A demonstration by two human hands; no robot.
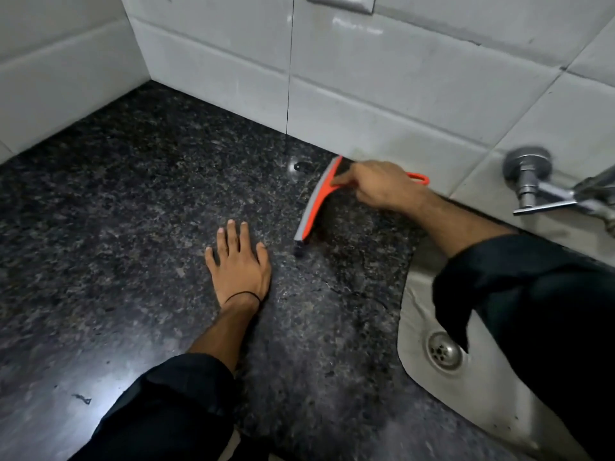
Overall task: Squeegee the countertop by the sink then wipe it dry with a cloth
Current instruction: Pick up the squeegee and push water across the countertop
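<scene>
Head view: dark speckled granite counter in corner of white tiled wall, steel sink w/ drain at R, tap on wall above it. R hand clenched round handle of orange squeegee, blade edge down on counter near back wall, just left of sink. L hand flat on counter, fingers spread, holding nothing, near blade's lower end but apart. Black sleeves on both arms. Thin black band on L wrist. No cloth seen
</scene>
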